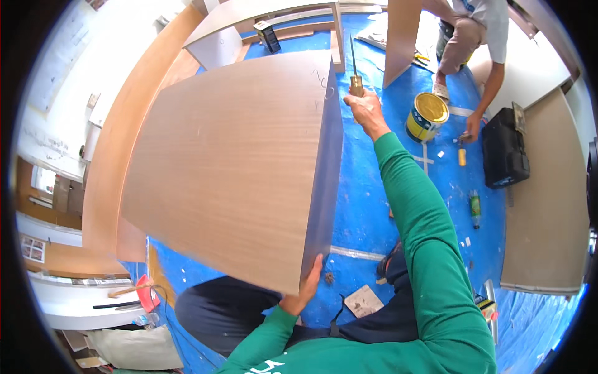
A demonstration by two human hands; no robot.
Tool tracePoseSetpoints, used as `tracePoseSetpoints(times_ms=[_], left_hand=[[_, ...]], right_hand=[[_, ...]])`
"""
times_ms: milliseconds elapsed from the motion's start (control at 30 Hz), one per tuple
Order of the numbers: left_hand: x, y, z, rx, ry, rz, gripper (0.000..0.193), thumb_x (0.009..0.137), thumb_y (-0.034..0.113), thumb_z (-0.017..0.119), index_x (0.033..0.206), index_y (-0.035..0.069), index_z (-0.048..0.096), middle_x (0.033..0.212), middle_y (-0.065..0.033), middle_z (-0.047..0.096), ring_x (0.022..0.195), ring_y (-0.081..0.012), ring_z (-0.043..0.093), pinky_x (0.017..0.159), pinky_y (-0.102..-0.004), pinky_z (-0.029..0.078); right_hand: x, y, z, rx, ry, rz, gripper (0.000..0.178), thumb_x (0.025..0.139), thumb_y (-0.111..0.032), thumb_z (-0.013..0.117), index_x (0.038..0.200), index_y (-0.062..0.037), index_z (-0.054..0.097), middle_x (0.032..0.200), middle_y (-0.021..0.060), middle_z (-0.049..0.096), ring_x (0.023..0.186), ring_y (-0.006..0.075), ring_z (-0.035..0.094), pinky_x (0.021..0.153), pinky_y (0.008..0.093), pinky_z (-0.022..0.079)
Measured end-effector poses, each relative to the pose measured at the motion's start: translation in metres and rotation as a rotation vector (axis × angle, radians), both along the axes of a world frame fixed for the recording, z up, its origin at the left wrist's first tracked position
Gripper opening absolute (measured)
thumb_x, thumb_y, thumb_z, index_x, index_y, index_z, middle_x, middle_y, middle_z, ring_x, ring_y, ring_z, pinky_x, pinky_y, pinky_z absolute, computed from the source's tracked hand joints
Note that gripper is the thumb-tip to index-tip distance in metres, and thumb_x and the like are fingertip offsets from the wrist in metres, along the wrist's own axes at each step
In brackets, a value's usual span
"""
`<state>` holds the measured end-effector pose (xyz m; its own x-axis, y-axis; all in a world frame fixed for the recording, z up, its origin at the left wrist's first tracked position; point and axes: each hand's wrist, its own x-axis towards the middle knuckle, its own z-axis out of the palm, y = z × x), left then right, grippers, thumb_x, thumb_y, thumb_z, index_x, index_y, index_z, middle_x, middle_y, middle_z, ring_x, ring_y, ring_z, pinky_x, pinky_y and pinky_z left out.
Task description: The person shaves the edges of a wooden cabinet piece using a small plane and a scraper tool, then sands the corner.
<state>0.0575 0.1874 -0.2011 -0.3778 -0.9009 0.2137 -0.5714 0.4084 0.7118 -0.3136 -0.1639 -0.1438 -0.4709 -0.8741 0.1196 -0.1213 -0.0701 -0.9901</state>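
Because the wood-grain box [230, 168] fills the middle of my view, I take every place from it. Just beside the right side of its far end, I have the right grip [366, 111] clamped on the handle of a long-shafted tool [355, 85], the thin shaft pointing away from me. At the box's near right corner I have the left grip [307, 290], its fingers laid along the narrow bluish side; part of that hand is hidden, so I cannot tell whether it is clamped or only resting there.

Under and around the box I see a blue sheet [364, 215]. To its right I have a round can [427, 117] with a gold-coloured lid, and past that a co-worker's hand [473, 126] reaching down near a yellow handle [462, 156]; I cannot tell whether the two touch. Farther right of the box I see a black case [503, 149], with a green bottle [475, 209] lying nearer to me. Close by its near right corner I find a pale square piece [363, 302]. Beyond its far end sits a small black carton [267, 37], and along its left runs a long wooden panel [128, 143].
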Motion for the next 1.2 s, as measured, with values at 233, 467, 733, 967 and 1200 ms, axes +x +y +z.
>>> tracePoseSetpoints(times_ms=[233, 467, 733, 967, 1200], left_hand=[[0.018, 0.001, 0.047, -0.113, -0.444, -0.090, 0.026, 0.109, 0.018, 0.076, 0.129, 0.001, 0.080, 0.121, -0.0172, 0.083, 0.111, -0.0309, 0.080, 0.098, -0.0446, 0.062], [0.040, 0.030, 0.099, 0.595, -0.320, 0.060, 0.037, 0.116, 0.012, 0.065, 0.151, 0.000, 0.069, 0.148, -0.0171, 0.074, 0.138, -0.0282, 0.070, 0.122, -0.0394, 0.051], [0.120, 0.070, 0.051, 0.396, -0.470, -0.193, 0.050, 0.114, 0.025, 0.067, 0.159, 0.001, 0.063, 0.156, -0.0237, 0.066, 0.146, -0.0414, 0.063, 0.127, -0.0455, 0.047], [0.060, -0.009, 0.282, 1.178, -0.334, -0.750, 0.047, 0.111, 0.029, 0.074, 0.147, -0.001, 0.072, 0.143, -0.0228, 0.077, 0.140, -0.0429, 0.070, 0.118, -0.0482, 0.056], [-0.040, -0.208, 0.264, -0.248, -0.348, -0.222, 0.050, 0.113, 0.020, 0.068, 0.157, -0.003, 0.063, 0.167, -0.0243, 0.059, 0.159, -0.0406, 0.052, 0.131, -0.0468, 0.039]], right_hand=[[-0.011, -0.077, 0.001, -0.181, -0.193, 0.118, 0.038, 0.093, -0.016, 0.077, 0.125, 0.0029, 0.079, 0.102, 0.0044, 0.076, 0.093, 0.0146, 0.064, 0.084, 0.0362, 0.054], [-0.005, -0.065, -0.017, -0.096, -0.399, 0.329, 0.041, 0.089, -0.015, 0.078, 0.126, 0.0012, 0.083, 0.097, 0.0003, 0.071, 0.087, 0.0123, 0.063, 0.076, 0.0304, 0.051], [-0.018, -0.010, -0.008, -0.141, -0.293, 0.227, 0.037, 0.091, -0.023, 0.080, 0.119, 0.0013, 0.081, 0.092, 0.0024, 0.074, 0.081, 0.0129, 0.064, 0.073, 0.0327, 0.053], [0.062, 0.179, 0.041, 0.195, -0.350, -0.088, 0.040, 0.110, -0.038, 0.076, 0.117, 0.0000, 0.068, 0.079, 0.0053, 0.066, 0.058, 0.0153, 0.065, 0.052, 0.0332, 0.053], [0.173, 0.350, 0.056, 0.340, -0.523, -0.069, 0.043, 0.120, -0.046, 0.059, 0.113, -0.0037, 0.063, 0.078, 0.0017, 0.060, 0.054, 0.0087, 0.057, 0.047, 0.0277, 0.046]])
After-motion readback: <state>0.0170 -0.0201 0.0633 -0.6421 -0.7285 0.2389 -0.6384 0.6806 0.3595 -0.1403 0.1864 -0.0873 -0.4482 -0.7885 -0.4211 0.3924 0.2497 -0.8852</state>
